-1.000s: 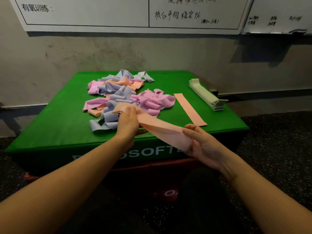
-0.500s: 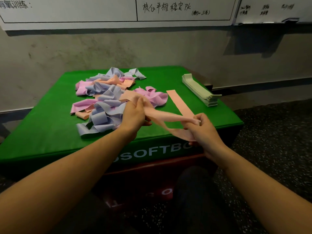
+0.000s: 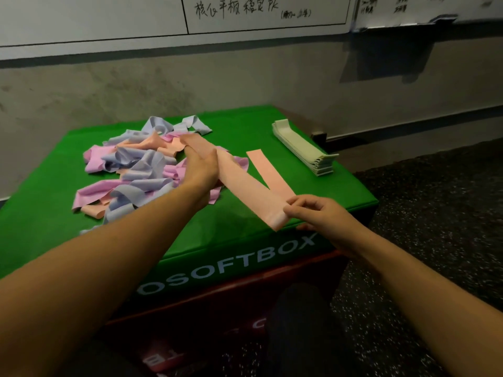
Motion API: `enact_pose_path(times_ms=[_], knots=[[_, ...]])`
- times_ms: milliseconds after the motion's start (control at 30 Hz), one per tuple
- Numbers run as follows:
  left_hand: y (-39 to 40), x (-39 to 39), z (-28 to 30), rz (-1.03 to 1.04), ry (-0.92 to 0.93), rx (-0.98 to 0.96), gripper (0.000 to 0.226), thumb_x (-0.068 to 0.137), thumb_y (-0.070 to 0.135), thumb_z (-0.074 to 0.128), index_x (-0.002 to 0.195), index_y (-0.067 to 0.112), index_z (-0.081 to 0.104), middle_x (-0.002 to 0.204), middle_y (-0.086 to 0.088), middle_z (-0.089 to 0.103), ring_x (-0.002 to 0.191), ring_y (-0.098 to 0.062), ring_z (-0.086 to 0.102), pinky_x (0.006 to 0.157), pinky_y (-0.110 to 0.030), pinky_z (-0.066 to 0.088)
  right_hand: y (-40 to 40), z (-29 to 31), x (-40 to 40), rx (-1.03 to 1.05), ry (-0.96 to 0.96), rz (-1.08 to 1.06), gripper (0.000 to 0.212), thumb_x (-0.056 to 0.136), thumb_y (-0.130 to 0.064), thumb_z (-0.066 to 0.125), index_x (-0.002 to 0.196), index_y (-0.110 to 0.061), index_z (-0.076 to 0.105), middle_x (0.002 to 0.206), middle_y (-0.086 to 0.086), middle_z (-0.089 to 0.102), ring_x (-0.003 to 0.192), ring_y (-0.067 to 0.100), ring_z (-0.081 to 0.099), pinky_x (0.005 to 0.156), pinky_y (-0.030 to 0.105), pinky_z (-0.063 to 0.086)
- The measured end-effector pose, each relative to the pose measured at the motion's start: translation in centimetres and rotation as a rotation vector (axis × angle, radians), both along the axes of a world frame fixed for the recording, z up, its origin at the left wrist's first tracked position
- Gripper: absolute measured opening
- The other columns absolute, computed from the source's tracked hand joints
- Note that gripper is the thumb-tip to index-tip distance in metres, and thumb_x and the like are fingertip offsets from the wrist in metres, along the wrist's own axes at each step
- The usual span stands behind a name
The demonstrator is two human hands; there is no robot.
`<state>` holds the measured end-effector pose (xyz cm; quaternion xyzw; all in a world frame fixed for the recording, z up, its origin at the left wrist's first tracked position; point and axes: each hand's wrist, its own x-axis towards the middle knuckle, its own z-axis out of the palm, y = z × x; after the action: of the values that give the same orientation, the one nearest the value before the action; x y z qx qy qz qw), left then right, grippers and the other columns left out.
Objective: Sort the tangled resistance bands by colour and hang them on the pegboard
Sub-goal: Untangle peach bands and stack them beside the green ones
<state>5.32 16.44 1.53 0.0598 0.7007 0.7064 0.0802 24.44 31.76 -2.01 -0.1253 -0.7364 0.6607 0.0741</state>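
Note:
An orange band (image 3: 245, 186) is stretched flat between my two hands above the green soft box (image 3: 54, 221). My left hand (image 3: 201, 165) holds its far end over the tangled pile (image 3: 130, 170) of pink, lilac and orange bands. Its near end is pinched by my right hand (image 3: 318, 213) at the box's front right edge. A second orange band (image 3: 269, 172) lies flat on the box just right of the held one. No pegboard is in view.
A neat stack of pale green bands (image 3: 304, 145) lies at the box's right rear. A red box (image 3: 217, 308) sits under the green one. Whiteboards (image 3: 245, 14) hang on the wall behind. Dark speckled floor (image 3: 435, 213) spreads to the right.
My left hand moved away from me, over the pile, and the twisted orange band got pulled out long and flat. My right hand shifted right. The camera turned left.

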Motion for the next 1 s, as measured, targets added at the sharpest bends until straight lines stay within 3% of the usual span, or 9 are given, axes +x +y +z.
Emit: enact_pose_path(times_ms=[67, 167, 300, 367, 533, 667, 767, 900, 1000], knots=[[1.3, -1.4, 0.1, 0.016, -0.002, -0.007, 0.039, 0.107, 0.029, 0.039, 0.142, 0.018, 0.027, 0.109, -0.010, 0.057, 0.071, -0.017, 0.064, 0.041, -0.026, 0.052, 1.1, -0.3, -0.3, 0.034, 0.007, 0.000, 0.016, 0.086, -0.013, 0.072, 0.073, -0.006, 0.065, 0.107, -0.002, 0.069, 0.099, 0.015, 0.065, 0.082, 0.029, 0.053], [3.5, -3.9, -0.7, -0.039, 0.012, -0.023, 0.030, 0.103, 0.009, 0.040, 0.131, 0.016, 0.039, 0.118, -0.018, 0.059, 0.085, -0.027, 0.069, 0.056, -0.038, 0.059, 2.5, -0.5, -1.0, 0.026, 0.025, -0.058, 0.016, 0.086, -0.009, 0.072, 0.078, -0.004, 0.060, 0.086, 0.010, 0.069, 0.078, 0.015, 0.066, 0.066, 0.021, 0.055], [7.1, -6.4, -1.6, -0.082, -0.027, -0.048, 0.030, 0.100, 0.010, 0.042, 0.127, 0.020, 0.049, 0.112, -0.012, 0.061, 0.092, -0.023, 0.062, 0.074, -0.041, 0.058, 4.9, -0.9, -2.4, 0.028, 0.067, -0.110, 0.019, 0.084, -0.005, 0.074, 0.088, -0.009, 0.056, 0.074, 0.022, 0.067, 0.064, 0.025, 0.063, 0.052, 0.027, 0.054], [9.0, -7.7, -2.0, -0.082, -0.062, -0.061, 0.027, 0.100, 0.014, 0.042, 0.126, 0.020, 0.048, 0.108, -0.009, 0.061, 0.095, -0.026, 0.062, 0.079, -0.045, 0.058, 6.0, -1.2, -3.1, 0.091, 0.067, -0.083, 0.017, 0.085, -0.007, 0.075, 0.095, -0.013, 0.063, 0.071, 0.020, 0.067, 0.060, 0.021, 0.062, 0.051, 0.026, 0.052], [13.1, -10.4, -2.9, -0.068, -0.063, -0.133, 0.020, 0.100, 0.010, 0.037, 0.117, 0.018, 0.045, 0.108, -0.007, 0.059, 0.095, -0.024, 0.058, 0.085, -0.043, 0.054, 7.9, -1.7, -4.5, 0.198, 0.011, -0.036, 0.007, 0.081, -0.015, 0.079, 0.087, -0.016, 0.078, 0.082, 0.009, 0.076, 0.068, 0.012, 0.064, 0.065, 0.023, 0.054], [15.2, -12.4, -3.9, -0.089, -0.007, -0.155, 0.018, 0.101, 0.013, 0.043, 0.117, 0.018, 0.049, 0.112, -0.009, 0.059, 0.099, -0.023, 0.058, 0.081, -0.040, 0.055, 9.8, -1.7, -5.1, 0.367, -0.139, 0.179, 0.030, 0.077, -0.022, 0.083, 0.106, -0.030, 0.075, 0.099, -0.014, 0.074, 0.092, -0.006, 0.066, 0.083, 0.009, 0.049], [16.1, -14.1, -4.7, -0.092, 0.042, -0.223, 0.020, 0.099, 0.014, 0.050, 0.119, 0.016, 0.054, 0.111, -0.007, 0.060, 0.105, -0.025, 0.061, 0.083, -0.040, 0.057, 10.1, -2.8, -6.0, 0.567, -0.049, 0.199, 0.031, 0.082, -0.015, 0.079, 0.110, -0.026, 0.075, 0.096, -0.022, 0.068, 0.090, -0.013, 0.061, 0.082, 0.004, 0.043], [16.5, -16.0, -6.0, -0.068, 0.183, -0.405, 0.022, 0.095, 0.011, 0.055, 0.117, 0.016, 0.053, 0.111, -0.003, 0.058, 0.103, -0.022, 0.059, 0.088, -0.035, 0.055, 10.2, -4.6, -7.1, 0.760, 0.195, 0.078, 0.016, 0.082, -0.036, 0.077, 0.096, -0.029, 0.078, 0.094, -0.010, 0.055, 0.092, 0.007, 0.052, 0.085, 0.018, 0.043], [16.3, -16.9, -6.8, -0.071, 0.335, -0.575, 0.030, 0.093, 0.014, 0.061, 0.123, 0.014, 0.055, 0.109, 0.000, 0.057, 0.096, -0.018, 0.057, 0.077, -0.027, 0.049, 10.5, -5.8, -7.7, 0.964, 0.313, 0.063, 0.023, 0.082, -0.050, 0.067, 0.091, -0.032, 0.078, 0.107, -0.007, 0.054, 0.101, 0.013, 0.042, 0.089, 0.040, 0.043]])
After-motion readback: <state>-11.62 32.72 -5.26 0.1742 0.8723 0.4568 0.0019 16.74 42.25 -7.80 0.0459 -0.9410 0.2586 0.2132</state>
